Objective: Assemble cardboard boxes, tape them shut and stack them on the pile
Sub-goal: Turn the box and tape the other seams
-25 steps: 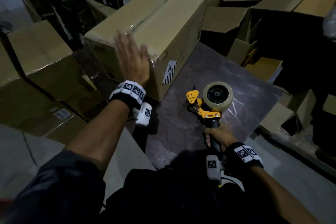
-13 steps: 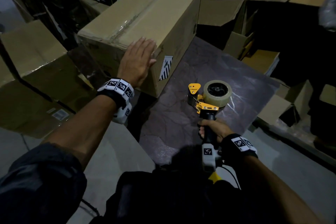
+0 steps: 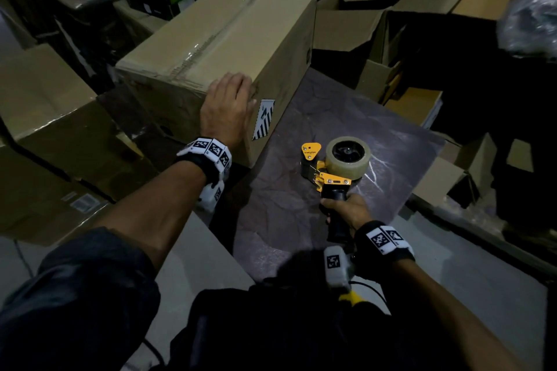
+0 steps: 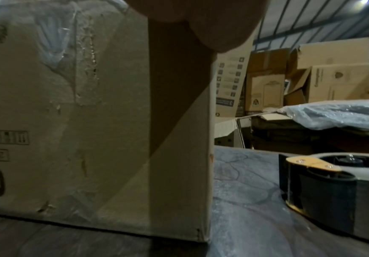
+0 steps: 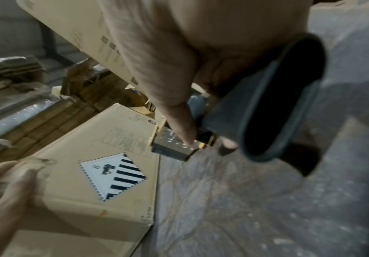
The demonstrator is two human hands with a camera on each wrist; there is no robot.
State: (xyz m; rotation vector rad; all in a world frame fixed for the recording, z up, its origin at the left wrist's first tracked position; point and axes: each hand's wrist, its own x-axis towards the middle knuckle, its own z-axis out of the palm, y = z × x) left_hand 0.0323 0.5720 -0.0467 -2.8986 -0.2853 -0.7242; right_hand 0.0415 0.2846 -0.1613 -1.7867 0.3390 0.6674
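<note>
Brown taped cardboard box [image 3: 229, 48] under my left hand [image 3: 227, 111], fingers curled over its near corner | my right hand [image 3: 346, 211] clamps yellow tape dispenser [image 3: 334, 166] handle, right of box

Left arm stretched forward, left hand [image 3: 227, 108] laid over the near top corner of the cardboard box [image 3: 229, 39], fingers bent over its edge. Right forearm drawn in close to the body, right of the box; right hand [image 3: 346, 212] wrapped round the tape dispenser [image 3: 334, 169] handle, thumb along it
</note>
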